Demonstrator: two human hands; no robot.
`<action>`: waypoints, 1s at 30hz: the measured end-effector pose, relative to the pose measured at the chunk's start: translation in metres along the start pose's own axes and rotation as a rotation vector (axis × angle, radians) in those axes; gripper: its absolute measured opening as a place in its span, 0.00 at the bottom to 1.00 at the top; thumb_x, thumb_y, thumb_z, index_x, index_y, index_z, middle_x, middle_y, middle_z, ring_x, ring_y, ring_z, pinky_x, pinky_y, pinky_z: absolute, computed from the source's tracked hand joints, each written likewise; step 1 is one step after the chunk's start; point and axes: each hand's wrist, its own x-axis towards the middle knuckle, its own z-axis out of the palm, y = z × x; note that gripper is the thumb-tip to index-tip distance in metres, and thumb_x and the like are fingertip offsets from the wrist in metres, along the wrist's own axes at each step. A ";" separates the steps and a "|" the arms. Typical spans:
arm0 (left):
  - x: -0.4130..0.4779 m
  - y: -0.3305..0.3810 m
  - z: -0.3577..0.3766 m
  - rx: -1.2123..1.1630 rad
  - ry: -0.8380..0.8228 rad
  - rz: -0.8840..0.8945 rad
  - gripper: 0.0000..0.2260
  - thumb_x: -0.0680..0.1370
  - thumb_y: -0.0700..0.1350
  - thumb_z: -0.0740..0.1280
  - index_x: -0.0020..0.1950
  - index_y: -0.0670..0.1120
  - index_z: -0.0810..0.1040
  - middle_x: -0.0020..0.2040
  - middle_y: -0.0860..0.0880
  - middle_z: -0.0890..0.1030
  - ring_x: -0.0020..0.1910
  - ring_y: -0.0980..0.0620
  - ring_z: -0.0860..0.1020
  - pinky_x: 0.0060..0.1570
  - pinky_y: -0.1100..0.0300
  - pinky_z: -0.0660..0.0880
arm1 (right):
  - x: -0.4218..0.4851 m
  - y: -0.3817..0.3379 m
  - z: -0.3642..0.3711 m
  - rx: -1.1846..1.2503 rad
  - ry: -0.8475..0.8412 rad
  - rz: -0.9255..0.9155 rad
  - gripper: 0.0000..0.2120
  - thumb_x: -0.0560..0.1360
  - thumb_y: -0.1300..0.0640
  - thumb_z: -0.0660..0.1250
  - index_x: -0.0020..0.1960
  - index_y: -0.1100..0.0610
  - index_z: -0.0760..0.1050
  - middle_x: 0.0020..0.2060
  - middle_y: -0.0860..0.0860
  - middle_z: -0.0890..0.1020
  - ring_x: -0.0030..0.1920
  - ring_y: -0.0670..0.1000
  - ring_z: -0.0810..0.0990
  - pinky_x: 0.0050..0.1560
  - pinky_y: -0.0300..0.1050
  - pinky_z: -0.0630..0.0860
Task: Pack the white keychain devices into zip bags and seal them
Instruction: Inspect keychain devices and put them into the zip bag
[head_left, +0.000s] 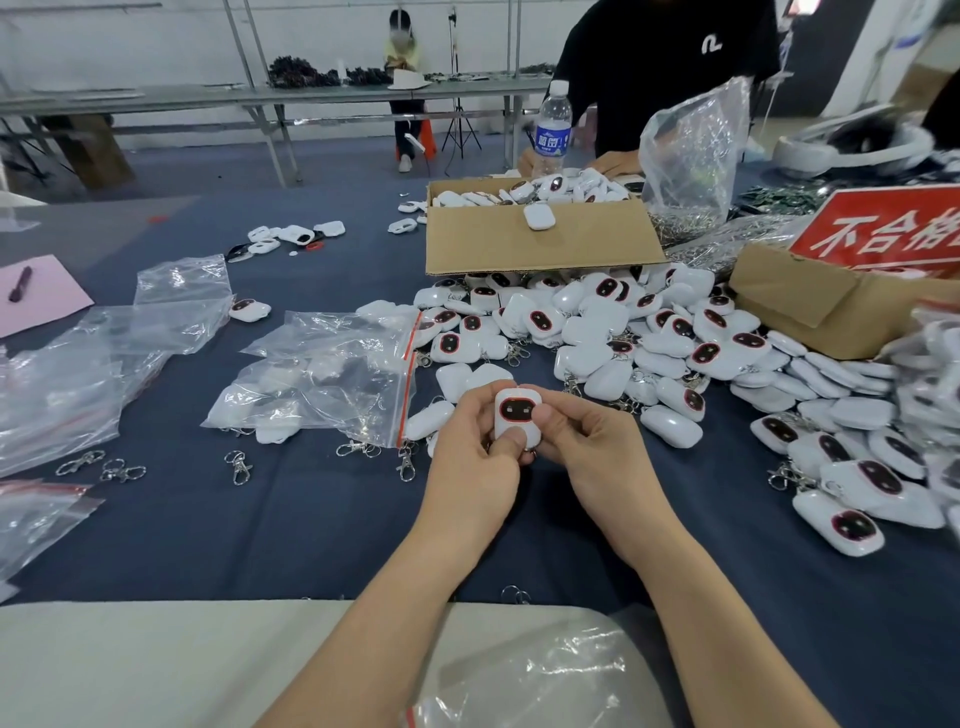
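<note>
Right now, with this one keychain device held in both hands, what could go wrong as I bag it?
Loose metal clasps lie near the zip bag; the keychain device pinched by your left hand and right hand might get bagged without one. The pile of devices crowds the bag's red-striped mouth, so unbagged ones could be miscounted. The pile also lies against the cardboard box with the red sign, risking mix-ups.

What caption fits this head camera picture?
The left hand and right hand hold a white keychain device beside a zip bag.

head cam | forward-down over table | close above both hands
</note>
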 end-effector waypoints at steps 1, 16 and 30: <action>-0.001 0.000 0.000 -0.022 0.004 -0.002 0.17 0.81 0.30 0.63 0.61 0.51 0.75 0.52 0.50 0.85 0.43 0.60 0.82 0.45 0.67 0.77 | 0.000 0.000 0.000 0.016 0.001 0.003 0.13 0.82 0.64 0.64 0.57 0.51 0.83 0.51 0.49 0.88 0.53 0.46 0.86 0.52 0.36 0.80; -0.002 0.006 -0.003 -0.079 0.018 0.030 0.14 0.80 0.28 0.62 0.49 0.47 0.75 0.46 0.52 0.84 0.49 0.55 0.80 0.55 0.61 0.74 | -0.003 -0.007 -0.002 -0.045 -0.077 -0.036 0.14 0.78 0.69 0.68 0.59 0.56 0.83 0.54 0.50 0.87 0.58 0.46 0.84 0.57 0.33 0.77; 0.004 0.012 0.001 -0.346 -0.033 -0.198 0.11 0.83 0.36 0.61 0.46 0.39 0.82 0.30 0.47 0.77 0.30 0.52 0.74 0.32 0.62 0.70 | 0.001 -0.006 -0.001 0.025 0.046 0.006 0.15 0.73 0.50 0.72 0.54 0.56 0.74 0.32 0.52 0.81 0.28 0.48 0.78 0.32 0.37 0.75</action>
